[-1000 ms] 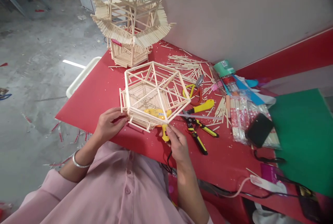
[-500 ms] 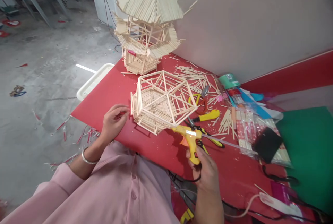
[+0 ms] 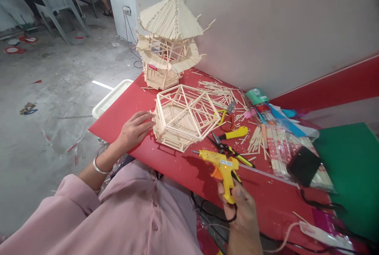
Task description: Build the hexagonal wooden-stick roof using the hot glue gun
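A hexagonal frame of thin wooden sticks [image 3: 189, 130], with a stick-covered floor inside, rests on the red tabletop [image 3: 166, 164]. My left hand [image 3: 132, 132] has its fingers stretched out toward the frame's left side, the tips at its edge; whether they press on it I cannot tell. My right hand [image 3: 241, 207] is closed around the handle of a yellow hot glue gun [image 3: 223, 166]. The gun's nozzle points left, just below the frame and apart from it. A long clear glue stick [image 3: 269, 177] sticks out from the gun's back.
Behind the frame stands a tiered stick pagoda [image 3: 171, 45]. Loose sticks [image 3: 219, 93], scissors [image 3: 227, 115], a yellow-handled tool [image 3: 235, 133] and pliers [image 3: 233, 153] lie to the right. Farther right are bagged sticks [image 3: 278, 148], a black block [image 3: 304, 166] and a green board [image 3: 349, 160].
The glue gun has drawn away from the frame, down and to the right. My left hand has reached to the frame, its fingers straightening. The frame has turned slightly and the view has shifted.
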Motion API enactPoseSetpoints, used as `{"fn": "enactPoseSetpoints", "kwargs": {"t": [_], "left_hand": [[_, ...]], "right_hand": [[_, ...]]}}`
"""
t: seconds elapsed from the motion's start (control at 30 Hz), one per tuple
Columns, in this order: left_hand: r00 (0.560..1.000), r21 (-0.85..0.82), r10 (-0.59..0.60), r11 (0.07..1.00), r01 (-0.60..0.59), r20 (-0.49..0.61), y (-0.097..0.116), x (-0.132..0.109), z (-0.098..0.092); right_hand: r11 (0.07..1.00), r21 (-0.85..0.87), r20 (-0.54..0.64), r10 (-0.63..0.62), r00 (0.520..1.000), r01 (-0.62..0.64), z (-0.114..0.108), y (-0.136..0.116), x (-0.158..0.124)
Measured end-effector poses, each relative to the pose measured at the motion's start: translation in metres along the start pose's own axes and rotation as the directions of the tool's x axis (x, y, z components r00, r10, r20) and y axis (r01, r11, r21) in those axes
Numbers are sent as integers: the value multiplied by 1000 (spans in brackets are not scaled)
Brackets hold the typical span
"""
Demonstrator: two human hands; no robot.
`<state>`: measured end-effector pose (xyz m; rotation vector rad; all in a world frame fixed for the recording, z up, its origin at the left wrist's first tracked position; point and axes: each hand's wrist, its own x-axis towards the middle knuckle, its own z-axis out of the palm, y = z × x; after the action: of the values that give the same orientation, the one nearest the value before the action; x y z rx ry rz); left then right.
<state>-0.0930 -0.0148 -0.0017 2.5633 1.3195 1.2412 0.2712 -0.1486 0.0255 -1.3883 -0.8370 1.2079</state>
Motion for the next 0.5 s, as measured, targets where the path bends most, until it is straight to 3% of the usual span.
{"fn": "enactPoseSetpoints", "kwargs": {"t": [0.2,0.3,0.5], "left_hand": [[986,-5,115,993,-116,-120,34,-6,7],[976,-13,169,985,-172,-135,53,-2,16],[981,-12,139,990,-142,-132,79,1,36]], "right_hand": [[995,-27,112,-90,990,93,-1,5,-9],[977,-149,198,-122,973,153,8,17,-20],[870,-380,86,-306,948,315,28,30,-29]]}}
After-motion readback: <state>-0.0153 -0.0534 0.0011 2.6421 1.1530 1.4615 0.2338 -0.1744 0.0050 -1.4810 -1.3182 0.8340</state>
